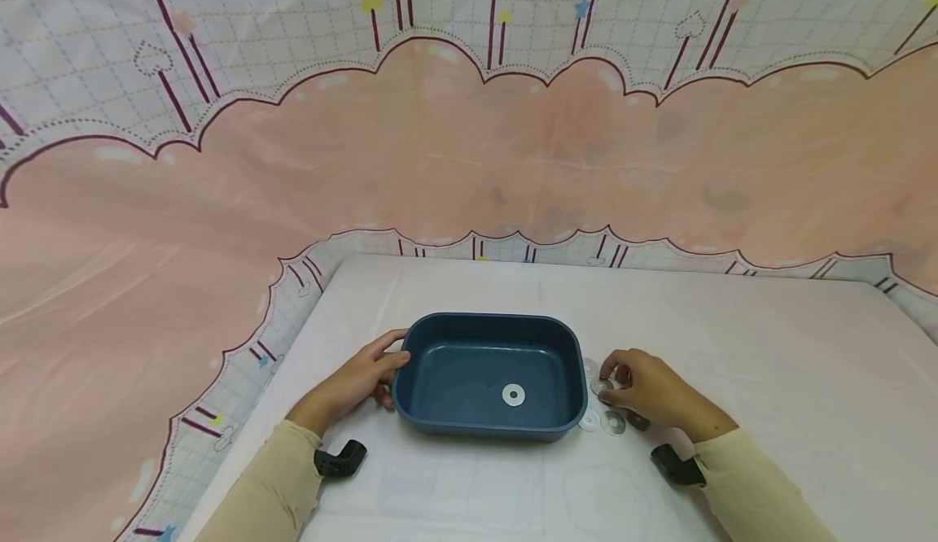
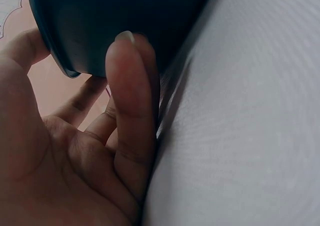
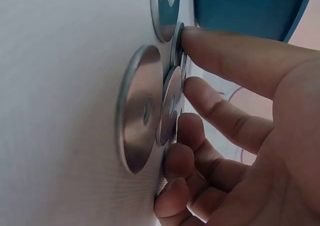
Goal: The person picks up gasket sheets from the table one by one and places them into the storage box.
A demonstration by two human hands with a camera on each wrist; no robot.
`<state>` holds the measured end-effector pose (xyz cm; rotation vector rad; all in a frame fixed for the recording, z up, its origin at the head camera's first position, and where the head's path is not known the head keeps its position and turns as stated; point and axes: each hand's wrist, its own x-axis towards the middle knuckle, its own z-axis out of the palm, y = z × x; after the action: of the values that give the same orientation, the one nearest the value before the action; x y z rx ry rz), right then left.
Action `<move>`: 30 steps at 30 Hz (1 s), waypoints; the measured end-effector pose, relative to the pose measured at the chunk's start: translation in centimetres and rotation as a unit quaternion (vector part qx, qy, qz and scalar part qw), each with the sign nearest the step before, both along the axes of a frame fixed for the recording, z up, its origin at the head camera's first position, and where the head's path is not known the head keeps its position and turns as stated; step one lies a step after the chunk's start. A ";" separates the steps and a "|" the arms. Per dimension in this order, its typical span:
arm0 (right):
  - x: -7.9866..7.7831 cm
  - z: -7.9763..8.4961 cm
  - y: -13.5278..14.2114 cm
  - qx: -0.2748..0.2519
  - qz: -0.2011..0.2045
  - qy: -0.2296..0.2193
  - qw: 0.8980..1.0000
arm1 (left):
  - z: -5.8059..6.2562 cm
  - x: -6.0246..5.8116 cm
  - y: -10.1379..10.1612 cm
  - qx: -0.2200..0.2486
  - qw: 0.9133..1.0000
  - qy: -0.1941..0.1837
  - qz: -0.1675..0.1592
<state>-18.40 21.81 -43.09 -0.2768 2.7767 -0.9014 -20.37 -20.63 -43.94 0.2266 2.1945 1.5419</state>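
A dark blue rectangular box (image 1: 454, 375) sits on the white table, one flat metal washer (image 1: 514, 395) lying on its floor. My left hand (image 1: 366, 371) holds the box's left end, the thumb over the rim and the other fingers along the outer wall. In the left wrist view, the fingers (image 2: 131, 86) bend low beside the wall. Just right of the box, my right hand (image 1: 648, 387) pinches a washer (image 1: 601, 386) at its edges between thumb and forefinger, low at the table. Several washers (image 3: 142, 108) lie flat around these fingertips, some partly hidden.
The white tabletop (image 1: 733, 322) spreads around the box and behind it. A pink and white patterned cloth (image 1: 513, 151) hangs behind the table and down its left side. Black wrist devices (image 1: 340, 459) are strapped at both sleeves.
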 end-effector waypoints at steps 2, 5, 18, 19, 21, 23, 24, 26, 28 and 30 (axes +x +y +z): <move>0.0 0.0 0.0 -0.001 0.001 0.000 1.000 | 0.0 0.0 0.1 -0.002 1.000 -0.003 0.004; 0.0 0.0 0.0 0.002 0.005 0.006 1.000 | 0.0 0.1 0.1 -0.003 1.000 -0.008 0.007; 0.1 0.1 -0.1 -0.019 0.008 -0.006 1.000 | 0.5 0.2 0.2 0.000 1.000 -0.007 -0.003; 0.2 0.1 -0.2 -0.018 0.006 -0.006 1.000 | 0.8 0.4 0.2 0.002 1.000 -0.006 -0.005; 0.2 0.2 -0.3 -0.019 0.003 -0.007 1.000 | 1.4 0.6 0.4 0.004 1.000 -0.005 -0.008; 0.3 0.2 -0.4 -0.021 -0.001 -0.010 1.000 | 2.0 0.9 0.6 0.006 1.000 -0.006 -0.010; 0.4 0.3 -0.5 -0.022 0.000 -0.011 1.000 | 2.2 1.1 0.6 0.005 1.000 -0.005 -0.010; 0.5 0.3 -0.5 -0.020 0.007 -0.011 1.000 | 2.5 1.2 0.7 0.004 1.000 -0.007 -0.010; 0.6 0.4 -0.6 -0.018 0.013 -0.011 1.000 | 2.6 1.3 0.7 0.003 1.000 -0.007 -0.009; 0.7 0.5 -0.7 -0.012 0.025 -0.005 1.000 | 2.7 1.4 0.7 0.004 1.000 -0.006 -0.009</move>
<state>-17.66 21.09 -42.56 -0.3419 2.7388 -0.9224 -18.97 -19.97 -41.27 0.2380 2.1720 1.5380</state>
